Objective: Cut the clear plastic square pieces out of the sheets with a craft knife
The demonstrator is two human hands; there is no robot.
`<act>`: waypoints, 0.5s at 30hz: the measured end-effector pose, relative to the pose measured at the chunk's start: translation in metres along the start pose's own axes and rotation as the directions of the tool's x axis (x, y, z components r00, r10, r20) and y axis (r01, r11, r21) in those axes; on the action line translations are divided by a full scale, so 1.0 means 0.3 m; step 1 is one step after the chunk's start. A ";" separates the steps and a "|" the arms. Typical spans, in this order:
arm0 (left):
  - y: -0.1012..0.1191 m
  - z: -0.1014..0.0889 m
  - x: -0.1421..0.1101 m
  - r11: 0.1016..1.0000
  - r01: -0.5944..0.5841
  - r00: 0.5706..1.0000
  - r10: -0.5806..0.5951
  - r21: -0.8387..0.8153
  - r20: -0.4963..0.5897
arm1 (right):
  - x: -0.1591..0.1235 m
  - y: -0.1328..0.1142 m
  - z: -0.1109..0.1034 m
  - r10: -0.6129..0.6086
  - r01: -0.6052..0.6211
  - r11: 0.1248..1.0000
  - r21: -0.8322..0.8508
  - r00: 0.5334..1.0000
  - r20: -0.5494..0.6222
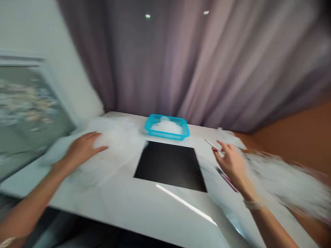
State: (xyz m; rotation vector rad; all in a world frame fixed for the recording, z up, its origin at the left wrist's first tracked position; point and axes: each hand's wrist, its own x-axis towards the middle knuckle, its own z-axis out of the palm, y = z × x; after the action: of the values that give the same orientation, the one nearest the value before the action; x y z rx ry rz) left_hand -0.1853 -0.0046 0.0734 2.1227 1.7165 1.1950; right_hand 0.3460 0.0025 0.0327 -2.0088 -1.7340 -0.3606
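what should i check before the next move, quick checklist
1. Left hand lying on the white tulle: ok, flat on it.
2. Right hand on the thin metal tool: cannot tell, the fingers touch it but a firm grip is not clear.
3. Blue basket on the table: ok, upright with white fluff inside.
4. Black mat: ok, flat, with the tulle reaching its top left corner.
5. Pink-handled tool: ok, lying on the table below the right hand.
6. White mass right of the right hand: cannot tell, too blurred.
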 end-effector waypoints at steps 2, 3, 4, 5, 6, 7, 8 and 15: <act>-0.080 -0.003 0.004 0.970 0.079 0.996 -0.085 0.232 0.019 | 0.027 -0.080 0.036 -0.087 0.087 0.991 0.106 0.996 0.002; -0.115 -0.007 0.009 0.953 0.108 0.993 -0.117 0.281 0.016 | 0.038 -0.118 0.051 -0.123 0.120 0.981 0.153 0.992 0.012; -0.142 -0.013 0.014 0.942 0.132 0.990 -0.140 0.308 0.003 | 0.047 -0.155 0.064 -0.157 0.148 0.969 0.197 0.987 0.030; -0.160 -0.022 0.018 0.932 0.148 0.988 -0.154 0.330 -0.007 | 0.053 -0.191 0.073 -0.187 0.170 0.957 0.237 0.981 0.051; -0.170 -0.034 0.021 0.931 0.158 0.987 -0.158 0.330 -0.026 | 0.056 -0.226 0.078 -0.210 0.183 0.945 0.273 0.975 0.074; -0.173 -0.047 0.023 0.931 0.160 0.987 -0.155 0.328 -0.041 | 0.057 -0.262 0.080 -0.227 0.188 0.933 0.308 0.969 0.098; -0.170 -0.063 0.025 0.934 0.156 0.988 -0.146 0.322 -0.057 | 0.056 -0.298 0.079 -0.242 0.188 0.919 0.346 0.963 0.121; -0.085 -0.210 0.042 0.966 0.044 0.976 0.013 0.255 -0.217 | 0.058 -0.614 -0.003 -0.484 0.251 0.679 0.690 0.859 0.165</act>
State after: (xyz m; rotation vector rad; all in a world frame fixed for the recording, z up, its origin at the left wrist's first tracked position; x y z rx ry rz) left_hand -0.2458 -0.0070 0.1067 2.1821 2.0829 1.3041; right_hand 0.1686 0.0356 0.0734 -1.2370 -2.0991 0.4618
